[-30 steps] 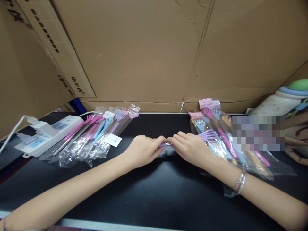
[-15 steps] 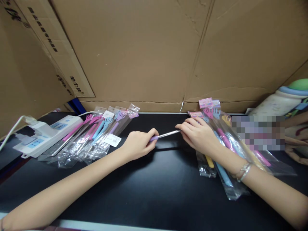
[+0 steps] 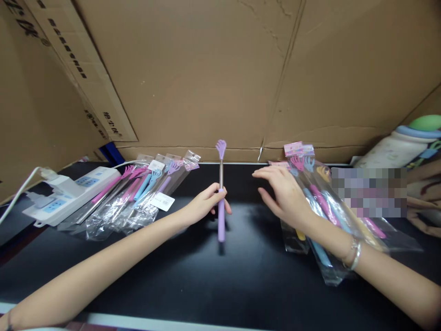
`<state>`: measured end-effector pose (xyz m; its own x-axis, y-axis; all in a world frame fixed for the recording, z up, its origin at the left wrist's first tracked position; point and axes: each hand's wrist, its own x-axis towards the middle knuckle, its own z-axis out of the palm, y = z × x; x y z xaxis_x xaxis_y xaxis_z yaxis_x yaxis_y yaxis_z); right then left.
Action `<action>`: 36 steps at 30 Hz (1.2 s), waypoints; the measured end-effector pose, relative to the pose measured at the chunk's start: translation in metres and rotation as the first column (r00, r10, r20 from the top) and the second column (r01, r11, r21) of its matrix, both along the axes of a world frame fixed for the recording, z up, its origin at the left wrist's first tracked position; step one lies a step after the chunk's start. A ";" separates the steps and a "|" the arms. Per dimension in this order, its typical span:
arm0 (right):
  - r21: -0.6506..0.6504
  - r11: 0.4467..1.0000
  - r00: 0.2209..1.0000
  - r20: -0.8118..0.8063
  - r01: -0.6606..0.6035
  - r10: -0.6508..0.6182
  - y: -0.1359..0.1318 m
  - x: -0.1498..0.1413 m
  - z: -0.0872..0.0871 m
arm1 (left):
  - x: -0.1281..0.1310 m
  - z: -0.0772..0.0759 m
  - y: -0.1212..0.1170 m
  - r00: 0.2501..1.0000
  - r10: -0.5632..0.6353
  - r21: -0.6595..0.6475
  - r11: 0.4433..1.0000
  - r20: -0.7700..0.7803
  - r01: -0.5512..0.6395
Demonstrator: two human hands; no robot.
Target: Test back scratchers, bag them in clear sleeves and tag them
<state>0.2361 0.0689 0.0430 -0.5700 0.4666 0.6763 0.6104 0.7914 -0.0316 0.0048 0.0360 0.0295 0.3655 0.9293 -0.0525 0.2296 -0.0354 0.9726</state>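
A purple back scratcher point(image 3: 221, 216) with a short metal rod and a claw-shaped head is held upright over the middle of the black table. My left hand point(image 3: 203, 202) grips it by the upper part of its handle, thumb in front. To its right, my right hand point(image 3: 284, 191) hovers with fingers apart and holds nothing. Below and beside that hand lie several back scratchers in clear bags point(image 3: 324, 207), coloured pink, blue and yellow. Another group of bagged back scratchers point(image 3: 138, 193) rests left of my left hand, with a white label point(image 3: 162, 201) on top.
A white power strip point(image 3: 72, 195) with plugs and a cable sits at the left. Cardboard point(image 3: 200, 82) walls off the back and left side. At the right stand a pale bottle point(image 3: 396, 149) with a green lid and another person's hand point(image 3: 425, 207), beside a blurred patch.
My right hand has let go of the rod end and opened. My left hand has turned the back scratcher from lying sideways to upright, its claw head now showing at the top.
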 end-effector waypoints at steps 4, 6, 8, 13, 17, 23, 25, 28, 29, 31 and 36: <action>-0.354 0.930 0.994 -0.006 -0.100 0.105 -0.021 -0.013 -0.005 | 0.004 -0.004 0.001 0.999 0.028 0.009 1.000 0.033 -0.029; -0.542 0.829 0.989 -0.031 -0.139 0.145 -0.032 -0.019 -0.008 | 0.006 -0.007 0.002 0.999 0.036 0.036 0.999 0.031 -0.037; -0.695 0.696 0.982 -0.085 -0.178 0.167 -0.042 -0.025 -0.010 | 0.007 -0.011 0.002 0.998 0.042 0.056 0.997 0.048 -0.044; -0.855 0.440 0.961 -0.265 -0.273 0.079 -0.052 -0.036 -0.020 | 0.011 -0.019 -0.001 0.993 0.048 0.102 0.993 0.113 -0.059; -0.879 0.349 0.935 -0.354 -0.324 -0.026 -0.048 -0.039 -0.032 | 0.012 -0.022 -0.003 0.995 0.039 0.117 0.992 0.096 -0.050; -0.866 0.229 0.875 -0.475 -0.445 -0.096 -0.037 -0.038 -0.045 | 0.011 -0.028 0.000 0.996 0.013 0.118 0.993 0.085 -0.023; -0.866 0.197 0.870 -0.483 -0.459 -0.100 -0.036 -0.038 -0.047 | 0.011 -0.030 0.000 0.996 0.006 0.122 0.992 0.086 -0.017; -0.870 0.185 0.873 -0.479 -0.458 -0.089 -0.037 -0.038 -0.046 | 0.011 -0.030 0.000 0.997 0.000 0.124 0.992 0.077 -0.009; -0.870 0.186 0.874 -0.478 -0.458 -0.086 -0.037 -0.038 -0.046 | 0.011 -0.030 0.000 0.997 -0.002 0.124 0.992 0.072 -0.007; -0.868 0.187 0.873 -0.480 -0.459 -0.084 -0.038 -0.038 -0.045 | 0.011 -0.030 -0.001 0.998 -0.006 0.125 0.992 0.066 -0.002; -0.870 0.223 0.882 -0.465 -0.440 -0.072 -0.039 -0.038 -0.044 | 0.011 -0.033 -0.001 0.998 -0.013 0.122 0.993 0.069 0.004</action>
<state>0.1985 0.0301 -0.0006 -0.5959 0.8025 -0.0287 0.1848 0.1023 -0.9774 0.0159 0.0348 -0.0033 0.3724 0.9240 0.0864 0.1608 -0.1559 0.9746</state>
